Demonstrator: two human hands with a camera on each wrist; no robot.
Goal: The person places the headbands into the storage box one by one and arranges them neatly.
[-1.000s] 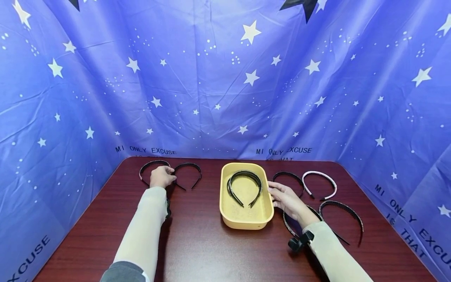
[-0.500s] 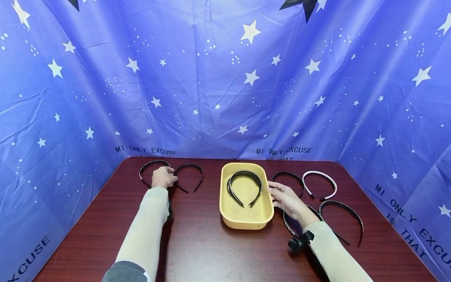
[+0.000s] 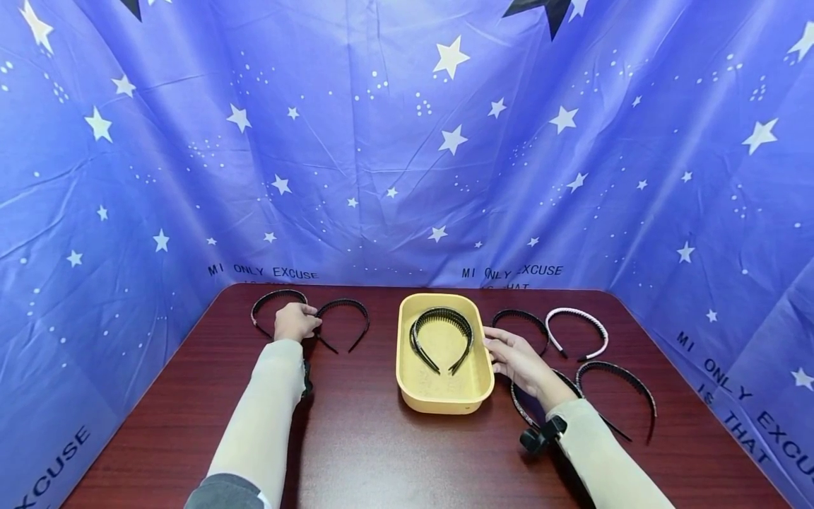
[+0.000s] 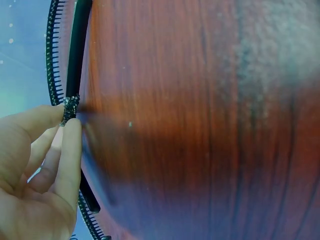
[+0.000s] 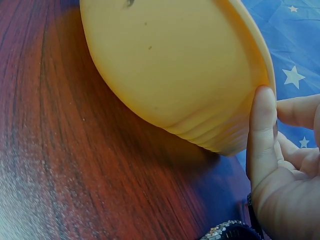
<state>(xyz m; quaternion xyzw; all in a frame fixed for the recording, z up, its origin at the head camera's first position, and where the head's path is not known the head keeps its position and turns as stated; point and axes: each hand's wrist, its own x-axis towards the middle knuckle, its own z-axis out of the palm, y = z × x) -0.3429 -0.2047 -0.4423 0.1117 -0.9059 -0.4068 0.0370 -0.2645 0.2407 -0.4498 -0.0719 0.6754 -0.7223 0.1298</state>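
Note:
My left hand (image 3: 297, 322) pinches one side of a black toothed headband (image 3: 344, 302) between thumb and fingertips. In the left wrist view, a glittery patch (image 4: 70, 109) of that headband shows at the fingertips. Another black headband (image 3: 278, 292) lies just behind, partly hidden by the hand. At the middle of the table stands a yellow plastic box (image 3: 439, 406), holding black headbands (image 3: 443, 313) laid together. Against its right side rests my right hand (image 3: 521, 364), fingers mostly straight and touching the rim; the thumb (image 5: 262, 117) lies on the outer wall.
Right of the box lie a black headband (image 3: 521, 314), a pink-white headband (image 3: 577, 313) and a dark glittery headband (image 3: 620, 371). Another headband (image 3: 523, 406) is partly under the right wrist. A blue star-patterned curtain (image 3: 369, 177) surrounds the dark red table (image 3: 369, 452).
The headband in my left hand has shifted slightly right and turned a little, the hand moving a touch right with it. My right hand and the box have stayed in place.

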